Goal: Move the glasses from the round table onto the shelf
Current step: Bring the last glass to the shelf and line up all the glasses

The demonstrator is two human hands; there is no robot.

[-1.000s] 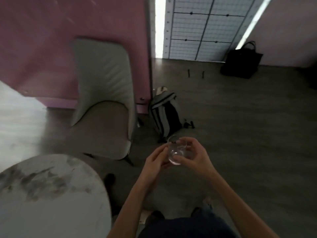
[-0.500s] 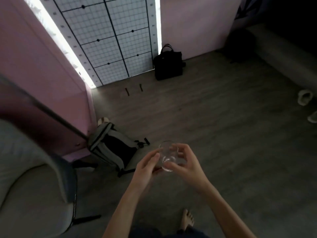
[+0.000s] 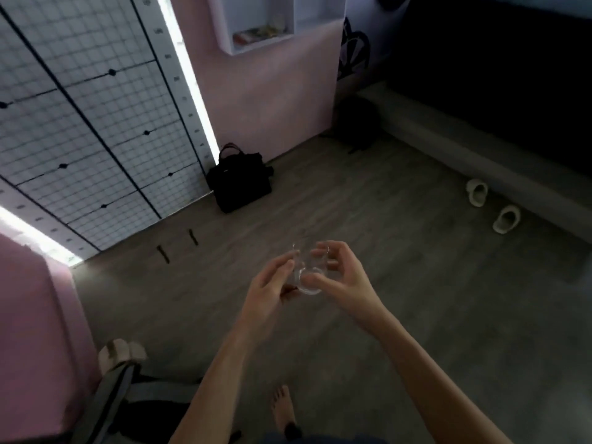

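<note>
A clear glass [image 3: 309, 272] is in mid-air over the floor, cupped between both hands: the left hand [image 3: 272, 283] curls against one side, the right hand [image 3: 339, 277] pinches its far side and rim. The white wall shelf [image 3: 256, 24] hangs well beyond the glass, up the pink wall. I'd judge it carried but not yet placed; the round table isn't visible.

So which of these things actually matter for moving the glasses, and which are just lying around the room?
Part of the job:
- clear glass, held between both hands
- left hand
- right hand
- white wall shelf, likely the destination

Just lying about:
- black handbag
- pair of slippers
- striped backpack
</note>
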